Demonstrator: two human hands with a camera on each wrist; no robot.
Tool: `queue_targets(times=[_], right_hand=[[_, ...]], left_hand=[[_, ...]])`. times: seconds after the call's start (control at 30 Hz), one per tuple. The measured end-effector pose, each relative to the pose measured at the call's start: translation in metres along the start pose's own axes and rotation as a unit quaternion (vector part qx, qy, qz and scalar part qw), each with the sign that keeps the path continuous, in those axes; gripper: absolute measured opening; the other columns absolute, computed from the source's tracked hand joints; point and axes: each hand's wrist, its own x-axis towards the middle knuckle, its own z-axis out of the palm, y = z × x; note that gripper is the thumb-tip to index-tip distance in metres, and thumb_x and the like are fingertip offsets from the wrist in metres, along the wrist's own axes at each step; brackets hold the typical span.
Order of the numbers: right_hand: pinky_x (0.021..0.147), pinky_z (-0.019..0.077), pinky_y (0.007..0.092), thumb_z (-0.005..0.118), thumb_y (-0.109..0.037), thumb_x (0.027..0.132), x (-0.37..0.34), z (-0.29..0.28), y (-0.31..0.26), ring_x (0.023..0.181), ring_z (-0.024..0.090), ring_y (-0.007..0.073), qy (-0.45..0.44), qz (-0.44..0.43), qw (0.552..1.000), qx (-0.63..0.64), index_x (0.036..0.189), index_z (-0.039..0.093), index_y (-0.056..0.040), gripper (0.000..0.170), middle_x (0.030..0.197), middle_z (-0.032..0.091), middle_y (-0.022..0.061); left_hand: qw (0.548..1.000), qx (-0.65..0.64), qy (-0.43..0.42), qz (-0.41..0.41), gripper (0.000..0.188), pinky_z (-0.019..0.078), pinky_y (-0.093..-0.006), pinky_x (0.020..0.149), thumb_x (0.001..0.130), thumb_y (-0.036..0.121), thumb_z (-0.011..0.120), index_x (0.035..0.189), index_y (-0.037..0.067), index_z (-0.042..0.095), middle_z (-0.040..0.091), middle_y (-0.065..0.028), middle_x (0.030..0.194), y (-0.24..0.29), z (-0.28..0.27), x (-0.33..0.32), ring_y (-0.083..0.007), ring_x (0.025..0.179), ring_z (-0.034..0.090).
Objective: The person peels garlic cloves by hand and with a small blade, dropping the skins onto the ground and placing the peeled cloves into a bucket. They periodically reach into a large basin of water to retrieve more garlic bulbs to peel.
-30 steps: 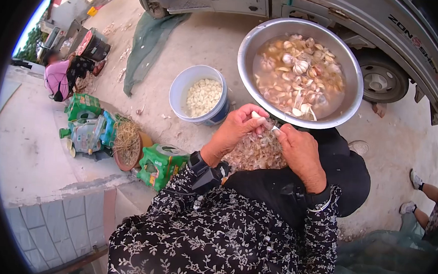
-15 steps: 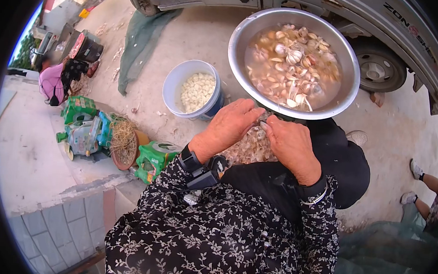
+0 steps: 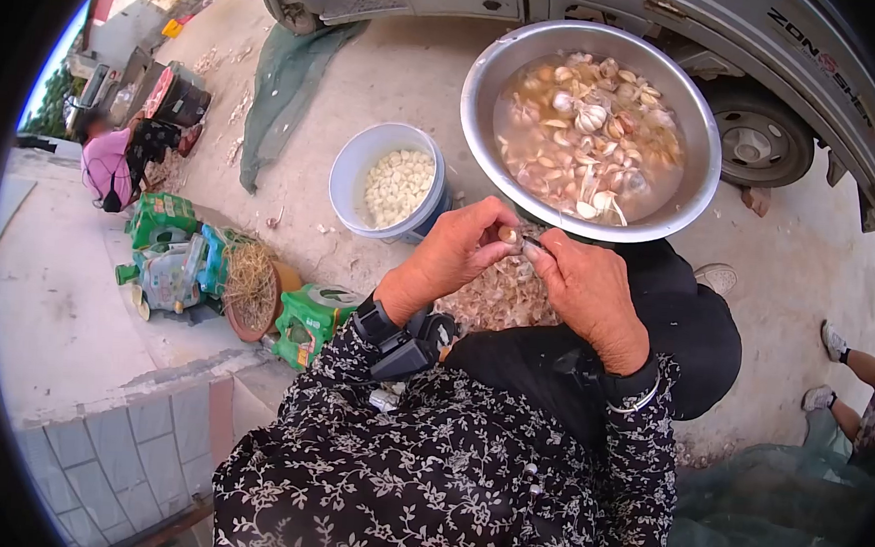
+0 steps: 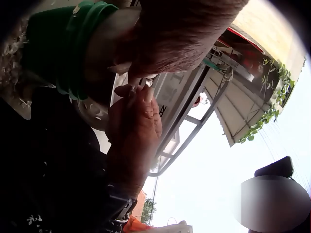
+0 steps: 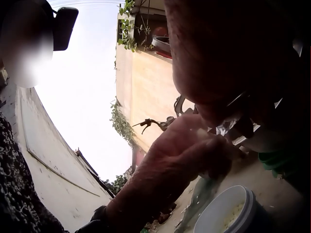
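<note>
In the head view my left hand [image 3: 449,254] pinches a garlic clove [image 3: 508,235] between thumb and fingers, its pale brownish end facing up. My right hand [image 3: 595,291] grips a small knife [image 3: 533,242]; just a short dark bit of it shows, right beside the clove. Both hands are close together over a heap of garlic skins [image 3: 509,300]. Beyond them stands a wide metal basin [image 3: 477,126] of water with garlic bulbs and loose cloves. To the left of the basin, a white-and-blue bucket [image 3: 338,189] holds peeled cloves [image 3: 400,186].
Green-wrapped bottle packs [image 3: 306,324] and a clay pot [image 3: 273,304] of dry straw stand at the left. A grey vehicle [image 3: 654,16] is parked behind the basin. Another person [image 3: 109,158] sits far left, and someone's legs [image 3: 847,369] show at right.
The left hand turned over the clove, hiding it half a second ago, then turned back so its end shows. The right hand stayed close by with the knife. The head view shifted slightly.
</note>
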Motion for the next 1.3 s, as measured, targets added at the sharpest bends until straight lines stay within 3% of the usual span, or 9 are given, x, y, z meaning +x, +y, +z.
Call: queue_targets(times=[0.1,0.27,0.7,0.77,0.8,0.83,0.9,1.1,1.3], right_hand=[[0.057,0.0472,0.0471,0.054,-0.03,0.091,0.001,-0.002,-0.002,0.066,0.062,0.0347,0.007,-0.005,1.0,0.007,0.085,0.056,-0.0088,0.022,0.068,0.061,0.0123],[0.058,0.0474,0.0466,0.054,-0.028,0.09,0.001,-0.001,-0.001,0.067,0.062,0.034,0.003,-0.022,1.0,0.011,0.084,0.055,-0.0077,0.021,0.069,0.061,0.012],[0.06,0.0471,0.0481,0.052,-0.026,0.091,-0.001,-0.005,0.002,0.069,0.062,0.0352,-0.051,-0.004,0.999,0.01,0.086,0.056,-0.0072,0.02,0.069,0.062,0.0148],[0.061,0.0469,0.0482,0.051,-0.026,0.092,-0.001,-0.007,0.005,0.069,0.062,0.0353,-0.052,0.0,0.999,0.018,0.087,0.057,-0.0076,0.02,0.069,0.062,0.015],[0.061,0.0468,0.0483,0.051,-0.027,0.092,-0.002,-0.009,0.005,0.069,0.062,0.0353,-0.037,0.009,0.999,0.027,0.086,0.057,-0.0079,0.021,0.069,0.062,0.0153],[0.061,0.0466,0.0484,0.05,-0.027,0.093,-0.002,-0.011,0.004,0.068,0.062,0.0353,-0.022,0.017,0.999,0.037,0.086,0.057,-0.0081,0.021,0.069,0.062,0.0156],[0.062,0.0465,0.0484,0.049,-0.027,0.093,-0.002,-0.008,0.006,0.068,0.061,0.0352,-0.018,0.009,1.0,0.024,0.086,0.057,-0.008,0.022,0.069,0.061,0.0156],[0.06,0.0465,0.049,0.051,-0.028,0.092,-0.003,-0.004,0.007,0.067,0.062,0.0356,-0.019,0.035,0.998,-0.038,0.085,0.057,-0.0077,0.022,0.067,0.061,0.0155],[0.057,0.0473,0.0473,0.053,-0.029,0.091,0.0,-0.001,0.0,0.064,0.062,0.0344,0.007,0.014,1.0,0.003,0.087,0.056,-0.0075,0.022,0.067,0.062,0.0143]], left_hand=[[1.0,0.021,0.0,0.005,0.034,0.0484,-0.0324,0.069,0.074,-0.002,0.07,0.103,0.006,0.055,0.057,-0.0078,0.084,-0.002,-0.001,0.002,-0.0234,0.078,0.059],[0.975,0.136,0.018,0.178,0.029,0.0498,-0.0377,0.072,0.073,0.0,0.068,0.1,0.006,0.057,0.059,-0.0092,0.088,-0.003,-0.005,0.008,-0.03,0.083,0.06],[0.954,0.205,-0.011,0.219,0.029,0.0507,-0.0334,0.073,0.077,0.001,0.067,0.105,0.005,0.062,0.062,-0.0107,0.096,0.01,-0.01,0.002,-0.0276,0.088,0.061],[0.988,0.03,-0.022,0.149,0.028,0.0511,-0.0312,0.078,0.079,0.001,0.065,0.106,0.005,0.062,0.064,-0.0073,0.1,0.001,-0.01,-0.003,-0.0226,0.092,0.063],[0.988,0.035,-0.019,0.149,0.028,0.0511,-0.0312,0.078,0.079,0.001,0.065,0.106,0.005,0.062,0.064,-0.0073,0.1,-0.004,-0.01,-0.005,-0.0226,0.092,0.063],[0.996,-0.075,-0.01,0.043,0.027,0.0512,-0.0292,0.079,0.081,0.002,0.066,0.108,0.002,0.062,0.065,-0.0071,0.102,-0.009,-0.01,-0.006,-0.0194,0.093,0.063],[0.967,-0.239,0.0,-0.091,0.025,0.0504,-0.0273,0.08,0.087,0.006,0.064,0.11,-0.002,0.062,0.064,-0.0047,0.102,-0.009,-0.01,-0.007,-0.0132,0.091,0.061],[0.842,-0.523,0.037,-0.126,0.03,0.0462,-0.0247,0.079,0.091,0.015,0.062,0.115,-0.001,0.059,0.06,-0.0027,0.097,-0.025,0.011,-0.009,-0.0104,0.083,0.056],[0.923,-0.371,0.037,-0.096,0.032,0.0468,-0.0248,0.079,0.091,0.015,0.061,0.117,-0.002,0.056,0.06,-0.0035,0.097,-0.019,0.01,-0.007,-0.0108,0.084,0.056]])
